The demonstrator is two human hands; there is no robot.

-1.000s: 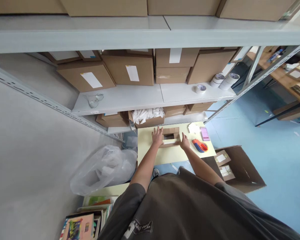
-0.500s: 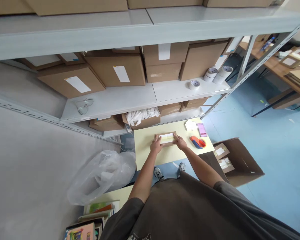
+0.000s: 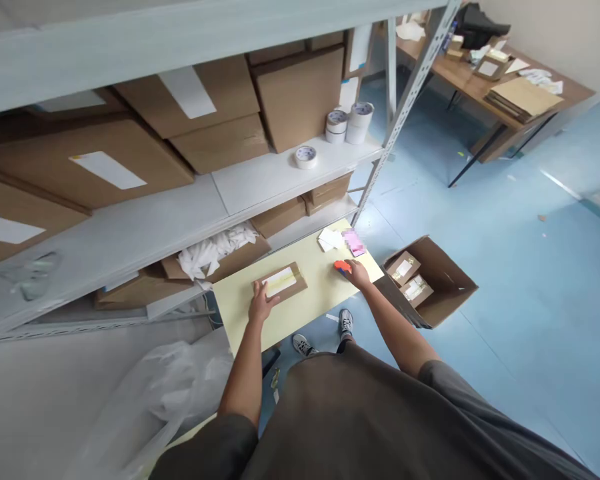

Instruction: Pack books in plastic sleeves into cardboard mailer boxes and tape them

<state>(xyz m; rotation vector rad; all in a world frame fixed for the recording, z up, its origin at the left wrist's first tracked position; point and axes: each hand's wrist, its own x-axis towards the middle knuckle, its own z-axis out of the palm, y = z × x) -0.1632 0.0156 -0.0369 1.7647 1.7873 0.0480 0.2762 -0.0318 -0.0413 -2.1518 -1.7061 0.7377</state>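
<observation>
Fingertips of the left hand (image 3: 263,307) rest, spread rather than clenched, on the left end of the small cardboard box (image 3: 293,291), which lies flat just right of them on the pale yellow table (image 3: 317,297), white label (image 3: 285,279) upward. Well to the right of those fingers, the right hand (image 3: 359,274) sits over a red-orange and blue tool (image 3: 342,266); its fingers are partly hidden, so I cannot tell whether they have closed on it. With one end steadied, the box could swivel if the left fingertips press unevenly. A loose hold on the tool could let it slip, and a wide sweep could catch the white papers (image 3: 330,239) or pink item (image 3: 354,243) just beyond the right fingers. The table's right edge is near that hand, with an open carton (image 3: 453,295) past it holding small boxes (image 3: 403,266). Bare tabletop between the two hands leaves room sideways; beyond the fingers, the table's back edge meets the shelving (image 3: 260,187), limiting forward reach, while past the carton open blue floor (image 3: 505,287) stretches toward a wooden desk (image 3: 573,93)
</observation>
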